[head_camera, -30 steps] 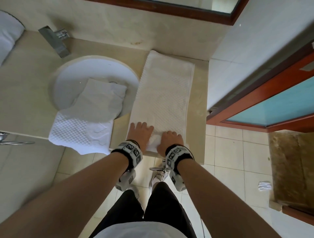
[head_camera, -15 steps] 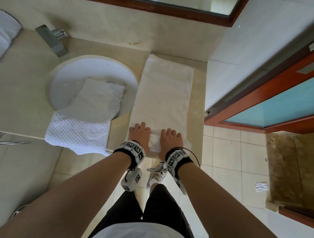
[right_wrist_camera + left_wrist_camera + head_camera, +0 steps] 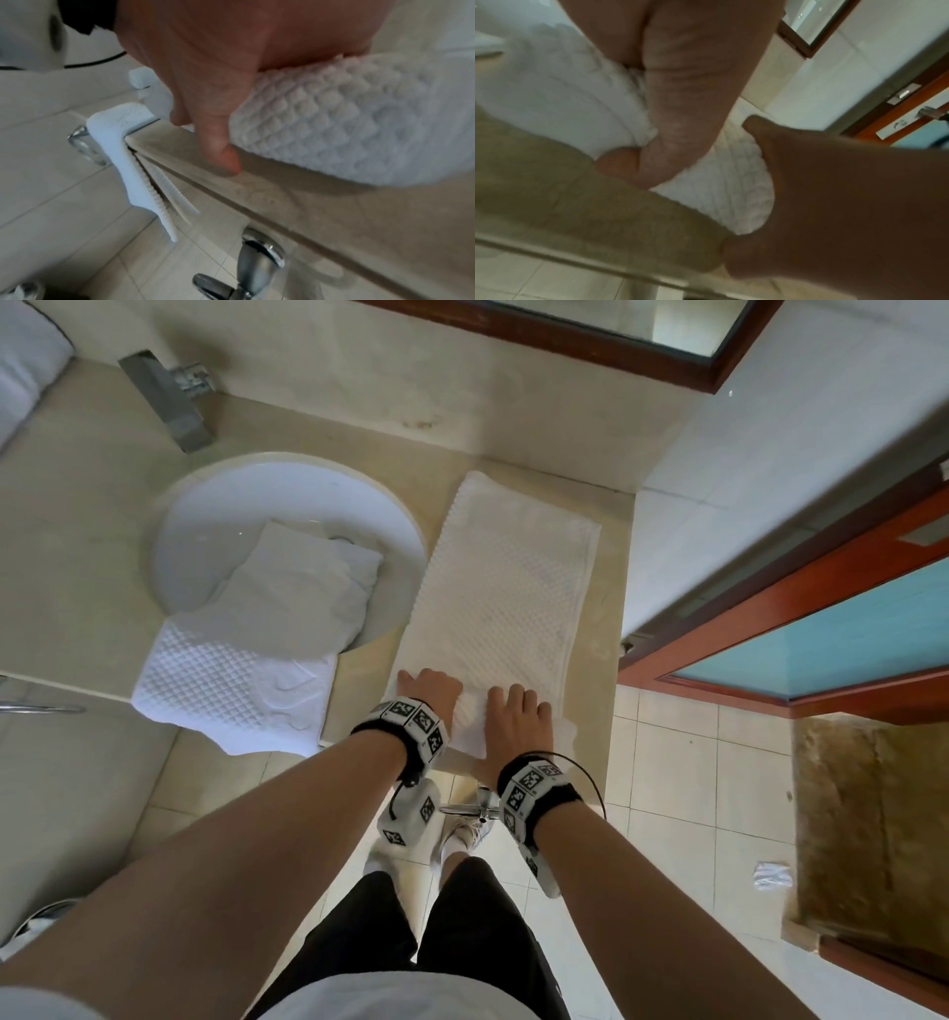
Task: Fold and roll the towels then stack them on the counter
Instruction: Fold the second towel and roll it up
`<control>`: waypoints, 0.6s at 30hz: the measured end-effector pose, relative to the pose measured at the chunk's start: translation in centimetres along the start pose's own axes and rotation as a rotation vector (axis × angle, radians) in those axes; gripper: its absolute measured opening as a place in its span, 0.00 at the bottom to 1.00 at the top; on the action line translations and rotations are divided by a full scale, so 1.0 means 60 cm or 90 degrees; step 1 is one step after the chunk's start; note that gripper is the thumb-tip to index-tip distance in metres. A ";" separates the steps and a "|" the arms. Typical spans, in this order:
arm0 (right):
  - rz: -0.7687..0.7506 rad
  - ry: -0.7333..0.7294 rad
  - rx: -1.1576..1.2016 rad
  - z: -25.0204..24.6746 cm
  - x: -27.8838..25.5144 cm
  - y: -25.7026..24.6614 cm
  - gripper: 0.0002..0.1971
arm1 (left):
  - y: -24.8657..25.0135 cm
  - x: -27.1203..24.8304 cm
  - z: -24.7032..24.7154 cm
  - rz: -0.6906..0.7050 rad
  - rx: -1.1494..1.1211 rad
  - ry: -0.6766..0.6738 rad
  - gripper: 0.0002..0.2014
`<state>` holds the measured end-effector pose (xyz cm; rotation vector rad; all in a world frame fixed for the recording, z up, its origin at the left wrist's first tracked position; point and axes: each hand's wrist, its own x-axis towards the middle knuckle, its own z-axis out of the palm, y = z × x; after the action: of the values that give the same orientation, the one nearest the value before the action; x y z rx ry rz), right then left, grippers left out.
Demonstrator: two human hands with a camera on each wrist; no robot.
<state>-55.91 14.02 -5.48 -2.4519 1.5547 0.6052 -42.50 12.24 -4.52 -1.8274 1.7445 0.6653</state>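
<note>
A long folded white waffle towel (image 3: 506, 588) lies lengthwise on the beige counter (image 3: 77, 567), right of the sink. Its near end is wound into a short roll (image 3: 475, 724) by the counter's front edge. My left hand (image 3: 430, 689) and right hand (image 3: 515, 717) lie side by side over that roll, fingers curved across its top. In the left wrist view my left hand (image 3: 680, 97) wraps the roll (image 3: 726, 201), thumb behind it. The right wrist view shows my right hand (image 3: 205, 67) cupping the roll (image 3: 347, 125), thumb down on the counter edge (image 3: 282, 205).
A second white towel (image 3: 241, 670) sags from the round sink (image 3: 205, 516) over the counter's front edge. A chrome faucet (image 3: 167, 400) stands behind the sink. More white cloth (image 3: 25, 367) sits far left. A wall and a wooden door frame (image 3: 770, 618) close the right side.
Both hands have pushed a little farther along the towel, away from the counter edge, and the roll under them has grown slightly.
</note>
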 end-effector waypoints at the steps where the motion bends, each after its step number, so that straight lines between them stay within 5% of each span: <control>1: 0.010 -0.001 0.019 0.004 0.003 0.001 0.40 | 0.000 0.001 -0.001 -0.001 0.010 -0.003 0.27; 5: -0.003 -0.104 0.107 -0.009 0.037 0.013 0.30 | 0.002 -0.029 0.023 0.023 0.093 0.160 0.35; 8: -0.021 -0.212 0.122 -0.035 0.063 0.024 0.25 | -0.002 -0.031 0.044 0.054 0.089 0.200 0.34; 11: -0.008 -0.125 0.014 -0.045 0.056 0.016 0.35 | -0.001 -0.008 0.032 0.017 0.011 0.152 0.34; 14: -0.005 0.015 -0.011 -0.039 0.031 0.007 0.32 | -0.002 0.018 0.005 0.006 -0.027 0.065 0.36; 18: 0.010 -0.046 0.041 -0.033 0.050 0.019 0.35 | 0.002 0.018 -0.006 -0.002 0.028 0.078 0.36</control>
<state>-55.30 10.33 -4.89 -2.3465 1.5416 0.6298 -42.54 11.18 -4.98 -1.8748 1.8181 0.5191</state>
